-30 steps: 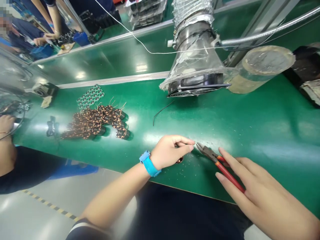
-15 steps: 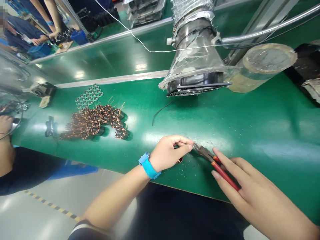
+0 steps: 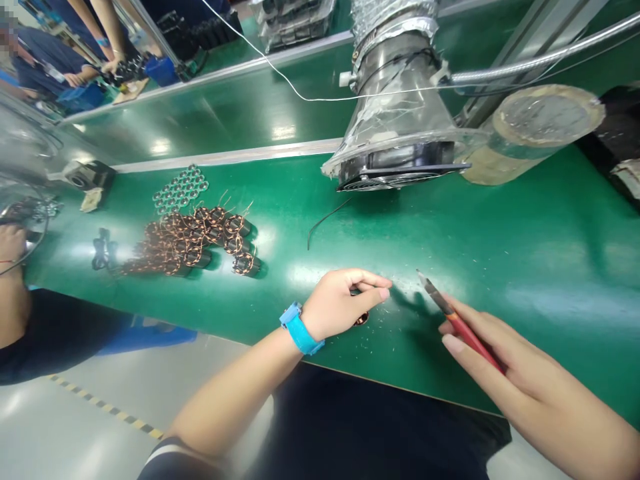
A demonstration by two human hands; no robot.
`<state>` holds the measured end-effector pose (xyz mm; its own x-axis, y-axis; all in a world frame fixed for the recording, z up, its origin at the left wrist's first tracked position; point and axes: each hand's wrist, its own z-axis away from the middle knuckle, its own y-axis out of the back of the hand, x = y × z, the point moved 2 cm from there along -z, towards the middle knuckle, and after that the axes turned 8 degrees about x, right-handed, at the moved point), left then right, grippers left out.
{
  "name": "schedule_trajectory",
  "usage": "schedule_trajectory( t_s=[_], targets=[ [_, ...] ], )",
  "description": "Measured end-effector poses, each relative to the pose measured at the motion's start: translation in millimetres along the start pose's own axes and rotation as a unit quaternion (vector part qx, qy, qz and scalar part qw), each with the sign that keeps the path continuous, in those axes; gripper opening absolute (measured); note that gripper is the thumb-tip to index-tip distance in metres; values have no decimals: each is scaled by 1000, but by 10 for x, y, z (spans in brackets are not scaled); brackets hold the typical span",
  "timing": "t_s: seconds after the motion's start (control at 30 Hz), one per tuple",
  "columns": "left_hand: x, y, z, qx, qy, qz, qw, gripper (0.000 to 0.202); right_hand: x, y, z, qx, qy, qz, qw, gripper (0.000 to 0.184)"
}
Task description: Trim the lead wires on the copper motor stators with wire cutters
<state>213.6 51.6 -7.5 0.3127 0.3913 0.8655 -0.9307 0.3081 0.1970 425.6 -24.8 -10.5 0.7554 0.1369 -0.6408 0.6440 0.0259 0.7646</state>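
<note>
Resting at the far left edge of the green bench mat (image 3: pixel 500 233), a co-worker's hand (image 3: pixel 10 240) lies close to the near side. Right of it a small black part (image 3: pixel 103 248) sits on the mat. Next comes a heap of copper-wound coils (image 3: pixel 190 243), with a patch of flat metal rings (image 3: pixel 180 189) laid out just beyond it on the far side. A thin black wire (image 3: pixel 325 223) lies curved on the mat between that heap and the extraction hood (image 3: pixel 400 133), which hangs over the far middle of the bench with a fan in its mouth.

Near the front edge, the left hand (image 3: pixel 340 303), a blue wristband (image 3: pixel 300 328) on its wrist, rests on the mat with thumb and forefinger pinched together, tips pointing right. Under its curled fingers it holds a single coil (image 3: pixel 361 319), mostly hidden, with only a dark, copper-edged bit showing below the palm. Tiny wire offcuts speckle the mat around it.

Further right, the right hand (image 3: pixel 510 373) holds the side cutters (image 3: pixel 447 310) by their red handles, fingers stretched long along them rather than wrapped round. The blades are closed together, and the tip points far-left, apart from the left fingertips. The cutters are raised off the mat and cast a shadow on it. At the far right a roll of tape (image 3: pixel 530 133) lies on its side beside the hood.
</note>
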Motion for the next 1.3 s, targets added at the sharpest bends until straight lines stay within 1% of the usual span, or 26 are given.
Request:
schedule_trajectory(
  t_s=[0.07,0.13,0.17,0.3,0.4,0.5,0.6,0.73,0.87,0.93,1.03,1.1,1.17,1.23,1.3],
  targets=[
    [3,2,-2,4,-2,-4,1000,18,-50,-11,18,44,73,92,992,56],
    [0,3,-3,7,-1,-8,1000,19,-106,-39,22,68,134,163,975,56],
    [-3,2,-4,8,0,-9,1000,19,-130,-52,16,74,153,189,967,54],
    [-7,-2,-6,6,-8,-8,1000,16,-197,-62,-21,96,186,236,949,51],
    [1,-2,-6,1,-20,-3,1000,15,-216,-49,-32,95,196,242,946,49],
    [11,2,-5,0,-31,3,1000,13,-222,-51,-29,83,197,234,948,47],
    [10,5,-6,1,-38,5,999,13,-204,-77,-12,53,173,202,962,52],
    [3,4,-8,-6,-38,7,999,13,-126,-96,24,6,102,132,986,60],
    [16,5,-3,-10,-39,-1,999,13,-39,-51,5,-23,24,30,999,56],
    [19,7,-1,-7,-33,-5,999,12,-15,-29,-39,-61,-28,-41,997,51],
    [10,9,-6,-2,-25,-13,1000,15,-14,-4,-121,-113,-109,-141,978,46],
    [-2,8,-13,-7,-22,-18,1000,18,-24,18,-163,-98,-135,-166,972,49],
    [-15,11,-14,-12,-20,-21,1000,21,-27,36,-173,-55,-138,-150,977,54],
    [-29,26,0,-9,-29,-16,999,30,-33,36,-145,-16,-105,-103,989,57],
    [-51,56,33,11,-42,-2,999,45,-58,10,-95,1,-43,-46,998,57]
  ],
)
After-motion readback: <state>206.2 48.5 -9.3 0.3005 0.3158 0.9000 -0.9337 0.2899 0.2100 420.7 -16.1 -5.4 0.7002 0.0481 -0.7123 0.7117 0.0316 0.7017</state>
